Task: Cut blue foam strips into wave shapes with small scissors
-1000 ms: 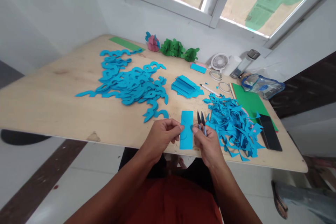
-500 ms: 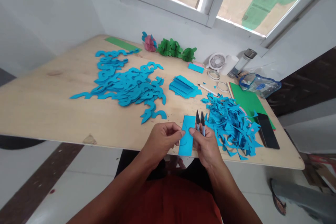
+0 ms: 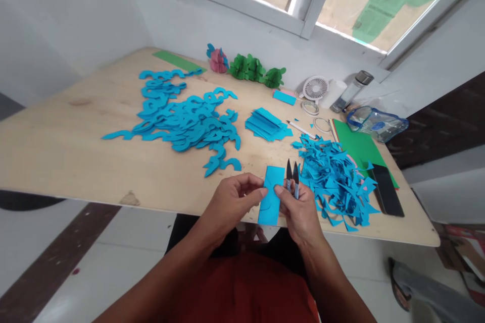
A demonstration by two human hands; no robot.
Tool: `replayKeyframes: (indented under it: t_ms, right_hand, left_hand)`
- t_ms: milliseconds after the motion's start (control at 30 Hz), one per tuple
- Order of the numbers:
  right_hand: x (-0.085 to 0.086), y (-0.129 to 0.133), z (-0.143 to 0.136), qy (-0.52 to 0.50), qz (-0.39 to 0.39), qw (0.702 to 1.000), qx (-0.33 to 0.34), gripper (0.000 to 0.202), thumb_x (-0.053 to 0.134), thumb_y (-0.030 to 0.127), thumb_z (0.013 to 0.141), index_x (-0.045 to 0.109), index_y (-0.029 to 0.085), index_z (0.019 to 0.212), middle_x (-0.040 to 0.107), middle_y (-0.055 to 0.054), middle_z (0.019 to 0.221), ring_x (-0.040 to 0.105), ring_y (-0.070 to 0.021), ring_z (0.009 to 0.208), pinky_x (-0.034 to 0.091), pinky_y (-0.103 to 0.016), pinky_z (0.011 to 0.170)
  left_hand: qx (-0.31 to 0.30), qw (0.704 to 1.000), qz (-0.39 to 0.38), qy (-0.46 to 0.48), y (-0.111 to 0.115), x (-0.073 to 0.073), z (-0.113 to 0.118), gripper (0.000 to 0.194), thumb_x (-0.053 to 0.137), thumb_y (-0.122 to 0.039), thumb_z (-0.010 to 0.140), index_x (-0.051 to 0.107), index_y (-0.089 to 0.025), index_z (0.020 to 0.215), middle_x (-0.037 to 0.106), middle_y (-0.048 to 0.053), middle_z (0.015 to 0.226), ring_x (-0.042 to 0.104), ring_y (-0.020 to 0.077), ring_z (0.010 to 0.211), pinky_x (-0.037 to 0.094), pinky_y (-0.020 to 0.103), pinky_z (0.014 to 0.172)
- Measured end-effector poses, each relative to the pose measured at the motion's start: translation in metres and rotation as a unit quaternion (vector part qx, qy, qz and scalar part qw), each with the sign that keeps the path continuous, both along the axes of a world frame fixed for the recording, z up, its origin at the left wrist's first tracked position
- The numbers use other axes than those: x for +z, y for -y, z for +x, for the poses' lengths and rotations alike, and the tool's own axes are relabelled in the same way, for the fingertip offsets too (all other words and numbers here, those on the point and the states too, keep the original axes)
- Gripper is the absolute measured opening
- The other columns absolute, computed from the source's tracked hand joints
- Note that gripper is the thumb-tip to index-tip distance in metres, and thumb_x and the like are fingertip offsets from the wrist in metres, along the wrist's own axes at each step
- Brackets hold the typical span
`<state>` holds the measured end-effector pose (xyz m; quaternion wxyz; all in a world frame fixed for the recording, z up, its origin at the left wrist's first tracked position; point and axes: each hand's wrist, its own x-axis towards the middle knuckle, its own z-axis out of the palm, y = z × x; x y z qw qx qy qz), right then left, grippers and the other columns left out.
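A blue paper strip with a curved line drawn on it is held upright at the table's front edge. My left hand pinches its left edge between thumb and fingers. On the other edge, my right hand grips the strip with the thumb. The same hand also holds small scissors, their two dark blades pointing up and apart. Wavy blue cutouts are heaped to the left. A stack of blue paper pieces lies beyond the strip, and blue scraps are piled to the right.
Along the wall stand a pink paper ball, green paper shapes, a white fan and a bottle. A white pen, clear pouch, green sheets and black phone lie at the right.
The view has shifted very slightly. My right hand and the scissors have moved a little to the right, and both hands still hold the strip.
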<state>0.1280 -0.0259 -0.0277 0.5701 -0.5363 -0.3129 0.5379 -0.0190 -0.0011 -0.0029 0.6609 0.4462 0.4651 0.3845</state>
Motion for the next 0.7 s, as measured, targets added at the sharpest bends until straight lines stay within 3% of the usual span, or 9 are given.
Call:
replayKeyframes:
  t_ms: [300,700]
  right_hand:
    - [-0.0021,-0.0036,0.0022,-0.005,-0.003,1.0,-0.003,0.034,0.08,0.034,0.065,0.048,0.02,0.062,0.031,0.01,0.049,0.021,-0.0055,0.041,0.016,-0.021,0.038]
    - [0.0009,-0.002,0.0014,-0.004,-0.004,1.0,-0.008,0.032,0.079,0.033,0.064,0.05,0.02,0.062,0.031,0.011,0.049,0.021,-0.0056,0.042,0.016,-0.022,0.039]
  left_hand:
    - [-0.024,1.0,0.011,-0.006,-0.001,-0.0007,-0.0018,0.025,0.065,-0.036,0.07,0.062,-0.019,0.052,0.055,-0.002,0.05,0.046,0.0118,0.051,0.038,0.024,0.051]
    - [-0.017,0.999,0.015,-0.023,-0.0003,-0.0027,0.0,0.021,0.068,-0.029,0.068,0.062,-0.019,0.051,0.055,-0.003,0.05,0.046,0.0109,0.052,0.039,0.024,0.053]
